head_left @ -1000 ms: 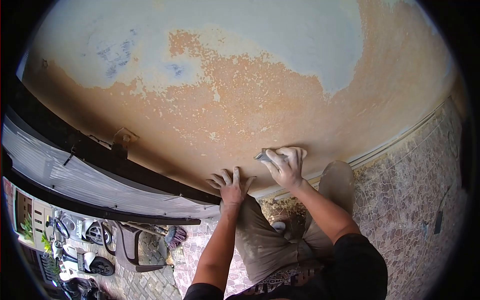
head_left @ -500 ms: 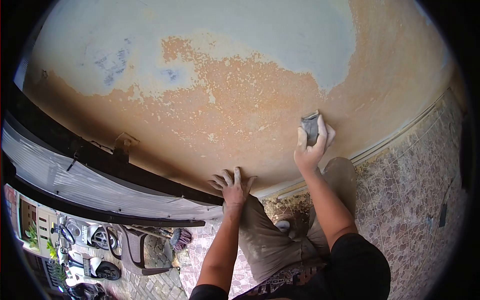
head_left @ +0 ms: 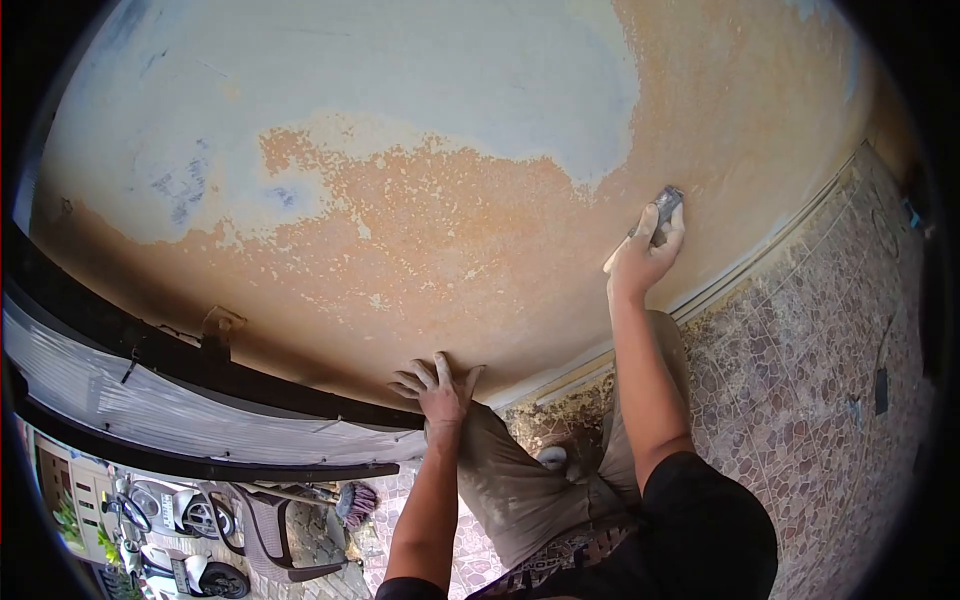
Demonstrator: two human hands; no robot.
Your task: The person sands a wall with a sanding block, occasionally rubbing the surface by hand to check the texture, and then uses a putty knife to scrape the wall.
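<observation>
A wall (head_left: 500, 250) with patchy orange and pale grey-blue paint fills the upper part of the view. My right hand (head_left: 648, 255) grips a small dark grey block (head_left: 668, 203) against the orange area, right of the flaked patch. Pale dust coats its fingers. Lower down, my left hand (head_left: 440, 390) rests on the wall with its fingers spread, holding nothing. Its fingertips touch the orange surface near the wall's lower edge.
Below the wall's right side lies a stone-patterned tiled floor (head_left: 780, 400). At the lower left are a corrugated sheet (head_left: 200, 400) with dark beams, a brown plastic chair (head_left: 265, 530), a mop head (head_left: 356, 503) and parked motorcycles (head_left: 190, 575).
My right hand has moved up and right along the wall with the block, which is now tilted differently. The view has shifted, and my left hand stays spread on the wall.
</observation>
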